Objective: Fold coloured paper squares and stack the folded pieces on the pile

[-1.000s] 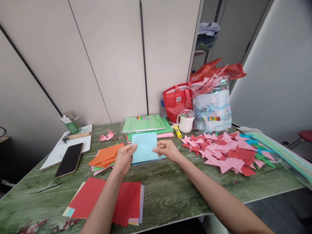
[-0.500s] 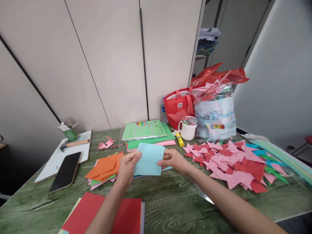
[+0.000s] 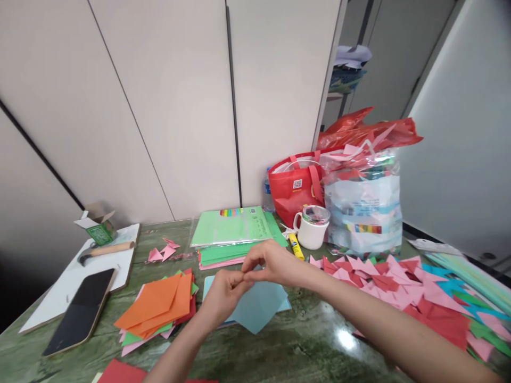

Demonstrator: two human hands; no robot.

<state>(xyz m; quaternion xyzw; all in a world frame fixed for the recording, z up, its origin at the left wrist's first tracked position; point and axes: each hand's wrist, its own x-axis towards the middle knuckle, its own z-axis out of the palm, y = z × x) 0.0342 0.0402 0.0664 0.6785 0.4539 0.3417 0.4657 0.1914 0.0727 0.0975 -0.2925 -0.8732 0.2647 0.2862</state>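
Note:
A light blue square sheet of paper (image 3: pixel 259 310) hangs at an angle below my fingers, one corner pointing down towards me. My left hand (image 3: pixel 224 298) pinches its upper edge, and my right hand (image 3: pixel 273 264) pinches right beside it, the fingertips of both hands meeting. Under the sheet, partly covered, lies a stack of light blue paper (image 3: pixel 208 287) on the table. To the left of my hands rests a fanned pile of orange, green, pink and red sheets (image 3: pixel 155 303).
Folded pink and red paper pieces (image 3: pixel 393 282) heap on the right. Behind stand a white mug (image 3: pixel 312 234), a glue stick (image 3: pixel 296 246), a red bag (image 3: pixel 293 194) and green paper packs (image 3: pixel 227 226). Leftward lie a phone (image 3: pixel 82 311) and a hammer (image 3: pixel 107 251) on a white board.
The blue sheet has turned from square-on to corner-down. My right hand has come over to meet my left at its top. The view has shifted, so less of the red paper in front shows.

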